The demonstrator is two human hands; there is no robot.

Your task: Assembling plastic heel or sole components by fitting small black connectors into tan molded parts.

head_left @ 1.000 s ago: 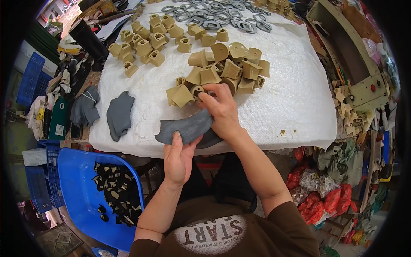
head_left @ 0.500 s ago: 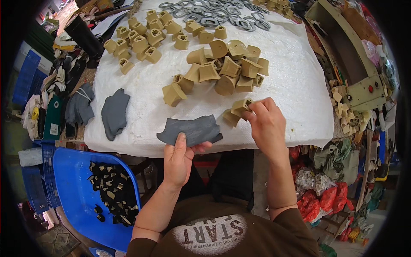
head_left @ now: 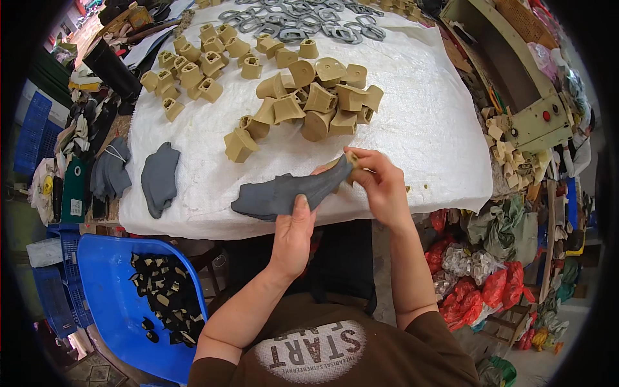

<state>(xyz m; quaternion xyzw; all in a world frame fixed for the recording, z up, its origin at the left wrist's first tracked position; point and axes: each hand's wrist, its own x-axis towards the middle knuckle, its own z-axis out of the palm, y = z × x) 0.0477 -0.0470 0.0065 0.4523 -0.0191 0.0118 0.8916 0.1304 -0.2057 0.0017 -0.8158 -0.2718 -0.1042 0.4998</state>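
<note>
The left hand pinches the grey cloth at the white table's near edge, while the right hand grips one tan block against it. This block looks mid-wipe; the tan pile behind the cloth likely remains to do.

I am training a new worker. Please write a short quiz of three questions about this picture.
1. True or false: the left hand touches the grey flat piece.
2. What does the right hand hold? A: tan block; B: metal ring; C: red bag.
3. Fill in: the second grey piece lies to the person's ____ on the white sheet.

Key: 1 true; 2 A; 3 left.
</note>
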